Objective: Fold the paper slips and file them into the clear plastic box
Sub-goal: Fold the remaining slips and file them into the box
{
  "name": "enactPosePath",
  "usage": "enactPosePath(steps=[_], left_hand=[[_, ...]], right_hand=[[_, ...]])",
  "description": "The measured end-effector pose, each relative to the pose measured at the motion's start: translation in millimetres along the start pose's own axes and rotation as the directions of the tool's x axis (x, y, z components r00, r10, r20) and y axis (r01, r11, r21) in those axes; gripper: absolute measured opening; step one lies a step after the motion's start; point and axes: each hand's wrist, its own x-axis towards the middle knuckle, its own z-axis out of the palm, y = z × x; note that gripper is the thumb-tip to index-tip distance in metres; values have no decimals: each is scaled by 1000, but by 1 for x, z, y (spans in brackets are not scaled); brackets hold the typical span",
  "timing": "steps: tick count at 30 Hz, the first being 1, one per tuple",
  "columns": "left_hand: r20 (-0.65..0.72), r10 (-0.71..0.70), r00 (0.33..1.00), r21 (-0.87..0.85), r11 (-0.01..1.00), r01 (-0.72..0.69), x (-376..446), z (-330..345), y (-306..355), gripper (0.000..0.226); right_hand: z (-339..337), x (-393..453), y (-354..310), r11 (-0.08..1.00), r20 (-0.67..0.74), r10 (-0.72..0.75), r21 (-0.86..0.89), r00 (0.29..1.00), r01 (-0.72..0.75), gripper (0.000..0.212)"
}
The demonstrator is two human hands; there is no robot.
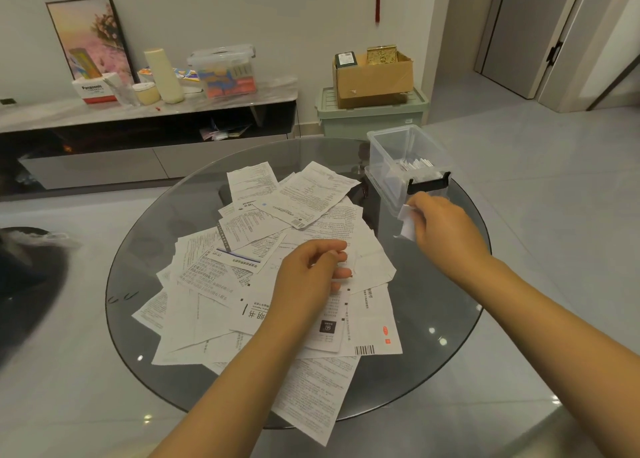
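On a round glass desk (145, 249), unfolded paper slips (263, 260) lie heaped at centre. The right hand (443, 229) pinches a folded slip (408, 220) just before the clear plastic box (408, 166) at two o'clock. The left hand (308, 277) hovers over the heap, fingers loosely curled, empty.

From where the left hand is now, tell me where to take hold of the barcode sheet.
Pinch the barcode sheet at its near right corner beside the barcode, coming in from the bare glass table on the right. That edge lies free on top, while the left hand and other papers cover its left side.
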Motion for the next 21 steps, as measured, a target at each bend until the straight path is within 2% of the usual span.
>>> enactPosePath(steps=[4,9,16,21], left_hand=[[12,-6,1000,5,1000,6,-1,2,1,24],[17,-14,1000,6,1000,14,-1,2,2,24],[12,-20,1000,16,1000,20,-1,-1,2,24],[31,-25,999,26,999,24,-3,0,2,24]], right_hand=[[7,-2,4,1000,94,-28,8,995,27,21],[14,-1,8,994,81,13,106,997,-22,22],[25,-8,19,994,184,-57,-81,981,73,33],[13,-10,20,998,137,65,-3,988,-65,43]])
